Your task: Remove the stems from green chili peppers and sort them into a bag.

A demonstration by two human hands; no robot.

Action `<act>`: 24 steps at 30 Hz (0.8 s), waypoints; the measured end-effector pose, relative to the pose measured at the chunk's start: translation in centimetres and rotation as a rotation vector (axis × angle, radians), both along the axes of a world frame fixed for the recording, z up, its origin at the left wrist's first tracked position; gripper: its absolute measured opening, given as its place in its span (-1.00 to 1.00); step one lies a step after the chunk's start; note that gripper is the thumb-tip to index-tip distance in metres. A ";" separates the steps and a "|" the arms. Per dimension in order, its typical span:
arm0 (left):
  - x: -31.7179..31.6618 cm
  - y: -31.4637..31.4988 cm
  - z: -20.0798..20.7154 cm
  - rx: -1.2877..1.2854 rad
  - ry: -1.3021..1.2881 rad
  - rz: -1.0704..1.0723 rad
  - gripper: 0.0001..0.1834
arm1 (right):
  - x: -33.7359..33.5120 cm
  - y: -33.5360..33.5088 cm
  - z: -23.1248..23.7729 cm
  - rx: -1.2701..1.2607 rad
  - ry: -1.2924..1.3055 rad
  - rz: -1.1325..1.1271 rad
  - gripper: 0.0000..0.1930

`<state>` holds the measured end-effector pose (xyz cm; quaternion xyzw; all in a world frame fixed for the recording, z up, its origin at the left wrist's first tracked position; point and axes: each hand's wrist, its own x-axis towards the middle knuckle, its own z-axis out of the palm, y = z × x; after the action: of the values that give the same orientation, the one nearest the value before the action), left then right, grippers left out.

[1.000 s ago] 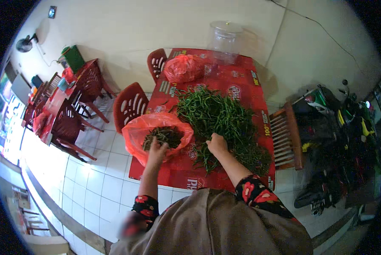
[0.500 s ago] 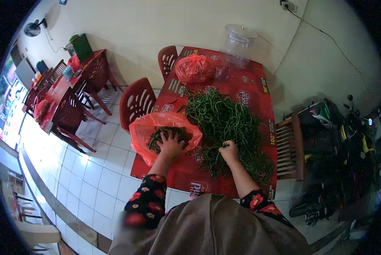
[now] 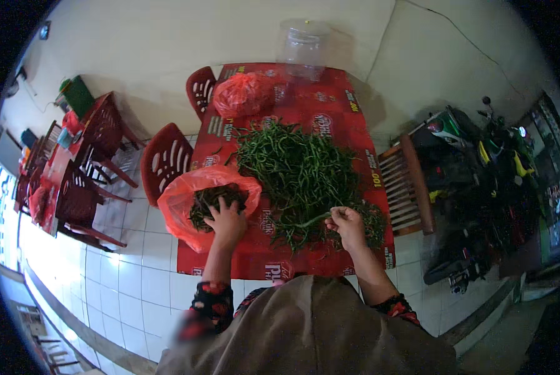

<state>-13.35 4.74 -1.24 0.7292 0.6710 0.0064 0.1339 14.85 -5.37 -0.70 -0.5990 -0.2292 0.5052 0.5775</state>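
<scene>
Tiled eatery floor, red tabletop [image 3: 330,94] against wall. Left hand [image 3: 227,220], fingers spread, presses into open red bag [image 3: 186,200] of stems hanging over the edge. Right hand [image 3: 347,226] apparently pinches one green chili [image 3: 311,219] beside chili heap [image 3: 295,172]. Risk: bag slips off, contents spill.

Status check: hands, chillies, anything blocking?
Left hand in the red bag. Right hand pinching one green chilli off the pile. Nothing blocking.
</scene>
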 end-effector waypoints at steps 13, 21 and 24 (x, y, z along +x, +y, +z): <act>12.1 -9.7 -1.5 -0.169 -0.698 -0.684 -0.74 | 0.7 -5.1 -1.1 0.130 -0.511 0.436 -0.91; 11.8 -11.3 -2.9 -0.229 -0.970 -0.431 -0.83 | 5.9 -4.0 -5.3 -0.194 -0.250 0.601 -0.91; 10.1 -8.9 -2.4 -0.131 -1.248 0.141 -0.80 | 7.5 -2.6 -5.7 -0.049 -1.159 0.313 -0.80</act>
<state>-3.24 -4.15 -3.69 0.5322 0.5120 0.3983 0.5440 22.40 -7.97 -6.36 -0.7492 -0.5804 0.1804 0.2633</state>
